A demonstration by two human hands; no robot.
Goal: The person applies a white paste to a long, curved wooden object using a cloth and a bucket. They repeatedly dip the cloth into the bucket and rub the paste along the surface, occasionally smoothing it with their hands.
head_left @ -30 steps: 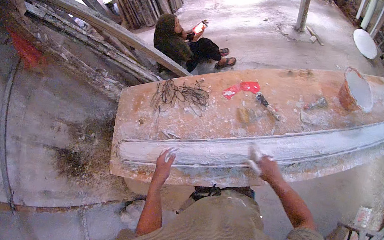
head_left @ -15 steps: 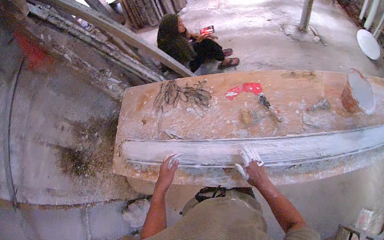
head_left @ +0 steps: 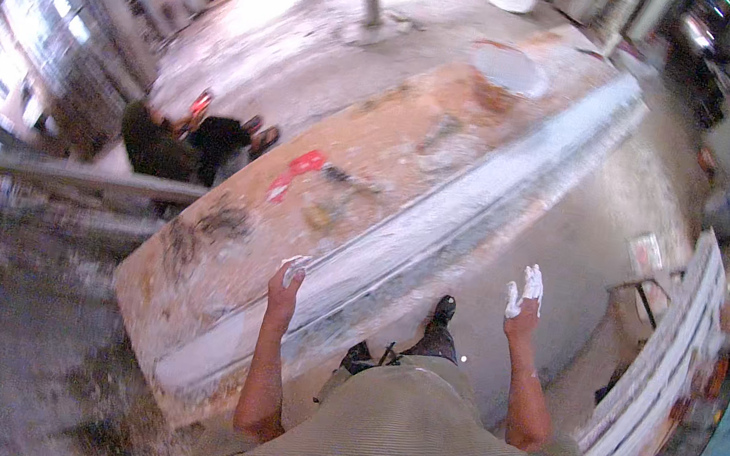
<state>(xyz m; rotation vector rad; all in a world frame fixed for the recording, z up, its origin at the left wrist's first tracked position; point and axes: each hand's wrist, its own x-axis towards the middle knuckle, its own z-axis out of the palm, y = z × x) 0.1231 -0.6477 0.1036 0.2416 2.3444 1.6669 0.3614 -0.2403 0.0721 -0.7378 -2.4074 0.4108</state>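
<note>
My left hand (head_left: 287,273), its fingertips coated white, is over the inner edge of a long white plaster-like strip (head_left: 443,217). Its fingers curl loosely, a little apart from the thumb, and look slightly blurred. The strip runs along the near side of a wooden tabletop (head_left: 380,130) smeared with white. Away from the tabletop, my right hand (head_left: 523,296) is raised over the floor, palm and fingers thickly white. Its fingers are spread with nothing in them.
On the tabletop lie a whitened bucket (head_left: 509,71), a red scrap (head_left: 307,162), a dark-handled tool (head_left: 346,177) and tangled cord (head_left: 218,222). A seated person (head_left: 159,138) is beyond the far edge. Long white strips (head_left: 653,369) stand stacked at my right.
My view has swung to the right, so the tabletop now slants. My right hand has come off the white strip out to the right. My left hand stays by the strip.
</note>
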